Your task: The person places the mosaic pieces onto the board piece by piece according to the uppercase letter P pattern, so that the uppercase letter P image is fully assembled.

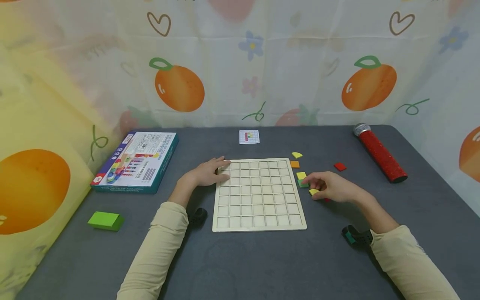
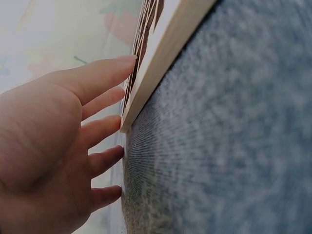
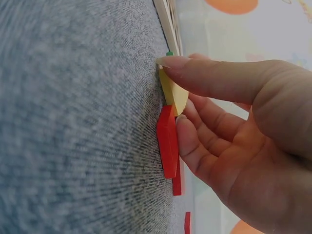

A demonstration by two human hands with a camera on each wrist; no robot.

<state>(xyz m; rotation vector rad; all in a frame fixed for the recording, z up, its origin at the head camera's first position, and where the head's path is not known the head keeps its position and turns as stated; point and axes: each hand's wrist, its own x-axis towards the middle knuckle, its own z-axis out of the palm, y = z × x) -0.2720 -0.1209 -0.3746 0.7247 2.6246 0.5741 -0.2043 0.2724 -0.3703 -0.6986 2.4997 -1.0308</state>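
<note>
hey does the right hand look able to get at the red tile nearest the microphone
Probably yes: the right hand is close, and nothing visible stands between it and the red tile, though it seems to pinch a yellow piece.

A hand could pass over the tabletop (image 1: 240, 266) in front of the grid board (image 1: 260, 204), or between the left sleeve (image 1: 153, 250) and the green block (image 1: 106, 221). The left hand's grip (image 1: 205, 172) bars part of the board's left edge; along the right edge, an orange tile (image 1: 295, 164) and the right hand's grip (image 1: 331, 186) stand in the way, though any gap beneath it is hard to judge.
</note>
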